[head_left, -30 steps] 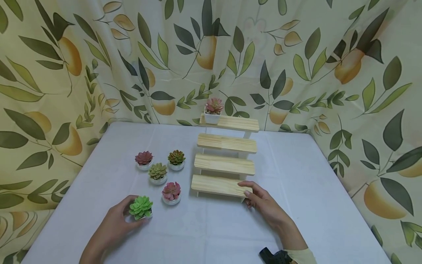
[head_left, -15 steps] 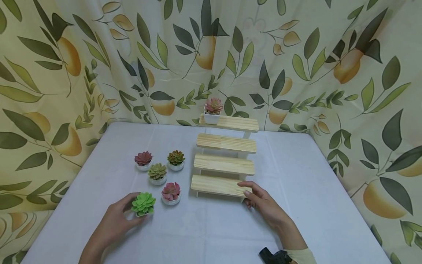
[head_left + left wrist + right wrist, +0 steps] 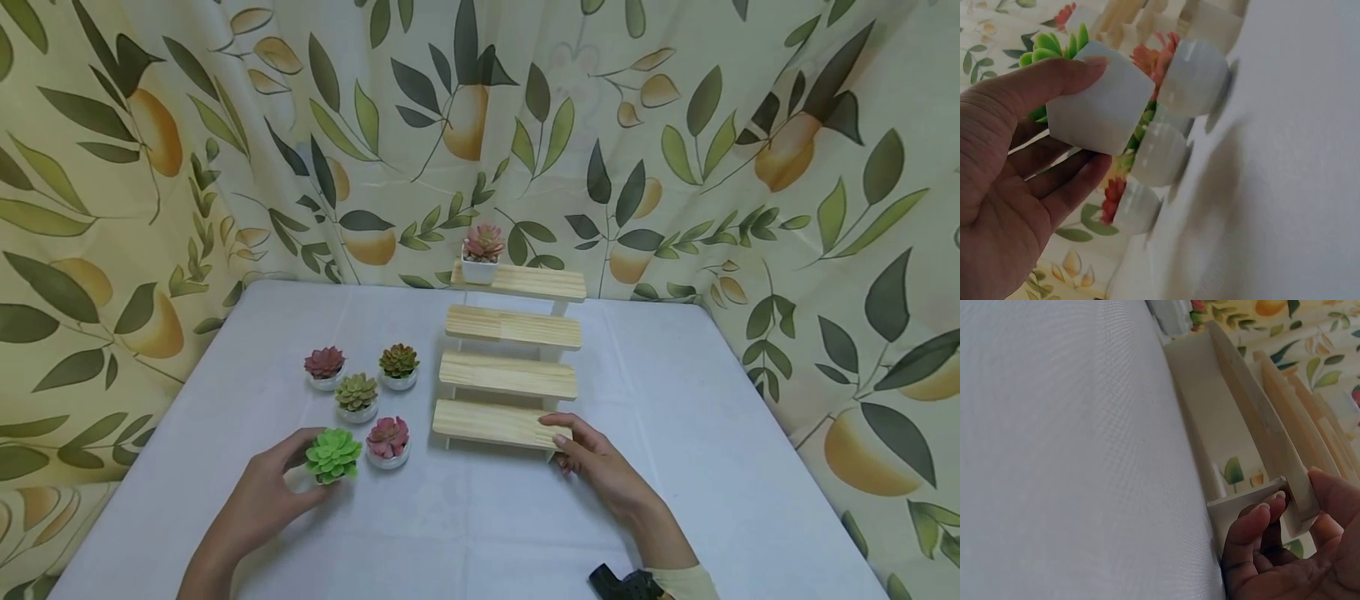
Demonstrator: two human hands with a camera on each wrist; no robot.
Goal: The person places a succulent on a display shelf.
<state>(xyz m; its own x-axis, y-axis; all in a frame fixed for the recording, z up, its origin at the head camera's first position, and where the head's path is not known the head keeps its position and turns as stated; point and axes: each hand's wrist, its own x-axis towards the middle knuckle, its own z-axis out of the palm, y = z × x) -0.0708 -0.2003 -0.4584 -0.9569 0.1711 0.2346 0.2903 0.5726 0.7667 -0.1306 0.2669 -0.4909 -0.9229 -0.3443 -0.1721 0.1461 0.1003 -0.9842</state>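
My left hand (image 3: 262,496) grips a bright green potted succulent (image 3: 333,456). In the left wrist view, thumb and fingers hold its white angular pot (image 3: 1100,100) clear of the tabletop. My right hand (image 3: 603,467) pinches the right end of the lowest step of a tiered wooden stand (image 3: 498,423); the right wrist view shows fingers under the board (image 3: 1272,437). Just right of the green plant stands a pink succulent (image 3: 388,439). A reddish-pink succulent (image 3: 482,250) in a white pot sits at the left end of the top step.
Behind the left hand stand a dark red succulent (image 3: 325,367), a pale green succulent (image 3: 356,396) and a brownish-green succulent (image 3: 399,365). A white cloth covers the table (image 3: 465,533). A leaf-and-fruit patterned curtain (image 3: 420,125) hangs behind.
My left hand has lifted the green succulent and moved it slightly right and away from me. The right hand keeps its hold on the stand's lowest step.
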